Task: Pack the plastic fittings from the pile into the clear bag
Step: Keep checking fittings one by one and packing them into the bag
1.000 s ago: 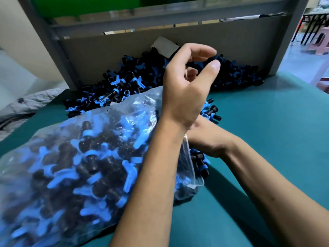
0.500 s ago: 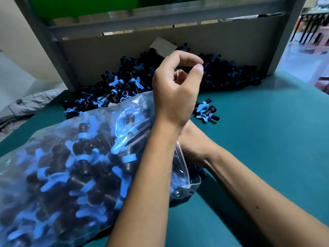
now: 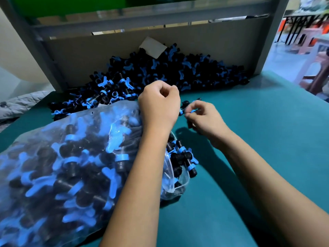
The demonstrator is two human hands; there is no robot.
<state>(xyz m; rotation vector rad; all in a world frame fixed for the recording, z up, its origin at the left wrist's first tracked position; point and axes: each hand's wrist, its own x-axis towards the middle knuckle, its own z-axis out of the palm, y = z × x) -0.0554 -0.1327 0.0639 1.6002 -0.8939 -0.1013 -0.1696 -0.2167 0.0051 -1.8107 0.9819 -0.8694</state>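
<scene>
Our right hand [image 3: 204, 118] pinches light, rigid fittings [image 3: 188, 108] at one o'clock of the soft, bulging bag [image 3: 53, 157], whose slippery mouth our curled left hand [image 3: 159, 104] seems to grip.

Left hand [image 3: 159, 106] dropped lower, fingers now curled shut. Right hand [image 3: 203, 118] emerged from beneath, pinching blue-and-black plastic fittings [image 3: 187, 108].

- Single head-worn view, wide-angle, looking forward and down.
- Close over both hands; the green table [image 3: 267, 139] fills the ground beyond them.
</scene>
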